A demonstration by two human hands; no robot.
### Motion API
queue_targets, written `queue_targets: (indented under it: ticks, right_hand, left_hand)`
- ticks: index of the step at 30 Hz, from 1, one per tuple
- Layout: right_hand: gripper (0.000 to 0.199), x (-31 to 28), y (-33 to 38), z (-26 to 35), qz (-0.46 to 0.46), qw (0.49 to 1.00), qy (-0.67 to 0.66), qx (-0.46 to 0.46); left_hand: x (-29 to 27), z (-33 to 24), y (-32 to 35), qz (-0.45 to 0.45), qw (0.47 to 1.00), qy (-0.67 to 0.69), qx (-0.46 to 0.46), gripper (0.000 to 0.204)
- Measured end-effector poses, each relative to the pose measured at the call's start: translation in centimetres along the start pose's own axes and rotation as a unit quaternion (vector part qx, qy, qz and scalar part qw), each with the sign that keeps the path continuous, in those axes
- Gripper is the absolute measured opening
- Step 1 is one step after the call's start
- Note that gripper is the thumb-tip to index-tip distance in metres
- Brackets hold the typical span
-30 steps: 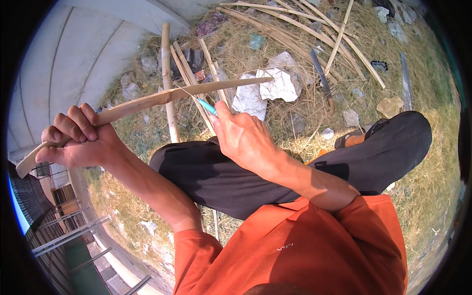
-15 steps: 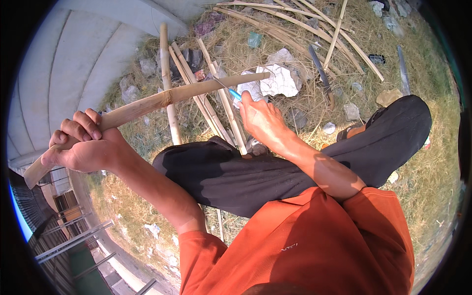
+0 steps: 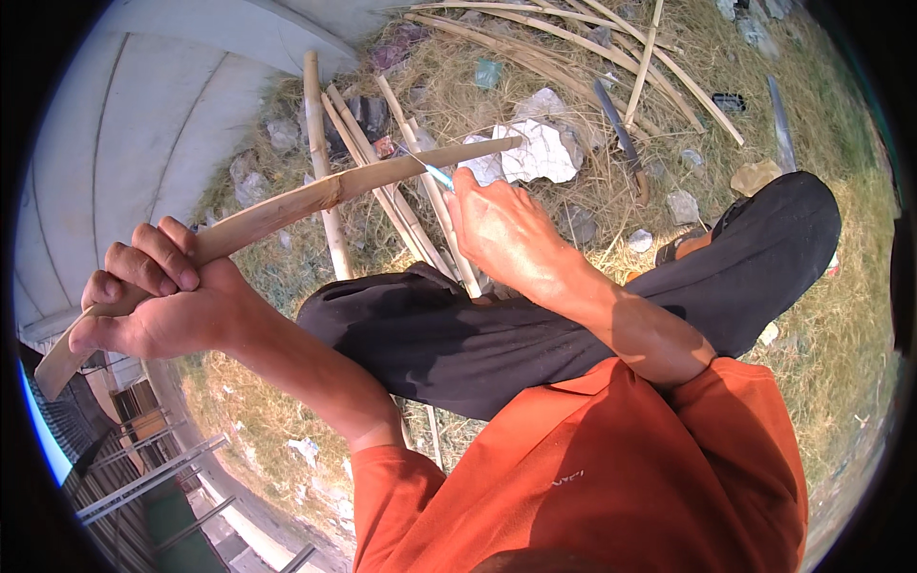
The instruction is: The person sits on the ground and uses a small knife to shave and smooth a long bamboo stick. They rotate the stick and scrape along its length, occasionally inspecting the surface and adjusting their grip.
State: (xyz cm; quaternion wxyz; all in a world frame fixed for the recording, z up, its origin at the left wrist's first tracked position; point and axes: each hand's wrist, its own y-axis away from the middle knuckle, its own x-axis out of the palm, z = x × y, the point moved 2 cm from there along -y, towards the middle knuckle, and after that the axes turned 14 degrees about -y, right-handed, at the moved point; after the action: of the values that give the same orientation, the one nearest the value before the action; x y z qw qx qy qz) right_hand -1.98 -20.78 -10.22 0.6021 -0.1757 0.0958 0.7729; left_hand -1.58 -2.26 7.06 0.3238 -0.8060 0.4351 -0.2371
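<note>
A long split bamboo strip (image 3: pixel 287 205) slants across the view, its near end low at the left and its thin tip over the white rock. My left hand (image 3: pixel 167 286) is wrapped round the strip close to its lower left end. In my right hand (image 3: pixel 501 229) is a knife with a light blue handle (image 3: pixel 439 178). Its thin blade lies against the strip beyond the middle knot; most of the handle is hidden in my closed fingers.
Bamboo pieces (image 3: pixel 325 181) lean beyond my knee, and several long strips (image 3: pixel 611 57) lie at the far right. A dark-handled blade (image 3: pixel 621 138), another blade (image 3: pixel 782 124) and a white rock (image 3: pixel 540 153) lie on dry grass. A pale wall (image 3: pixel 143 124) rises at the left.
My right hand and the knife have shifted slightly left and nearer along the strip. My left hand and the strip's lower end have dipped a little down and left.
</note>
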Motion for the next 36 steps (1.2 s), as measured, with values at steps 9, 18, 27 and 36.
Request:
queue_targets:
  ticks: [9, 18, 27, 36]
  right_hand:
    - [0.023, -1.4, 1.3, 1.5, 0.023, 0.999, -0.007, -0.029]
    - [0.022, -1.2, 2.9, 2.5, 0.025, 0.997, -0.066, -0.024]
    - [0.023, 1.0, 2.0, -2.3, -0.036, 0.995, -0.083, -0.041]
    - [0.023, 1.4, 0.5, -6.4, -0.053, 0.998, -0.021, -0.003]
  left_hand:
    - [-0.9, 0.2, -0.2, 0.141, 0.984, 0.104, 0.024, 0.057]
    - [-0.3, -0.1, 0.0, 0.141, 0.984, 0.1, 0.033, 0.056]
    - [-0.5, -0.2, -0.1, 0.079, 0.995, 0.055, -0.003, 0.06]
    - [-1.0, 0.0, -0.2, 0.049, 0.997, 0.056, -0.022, 0.061]
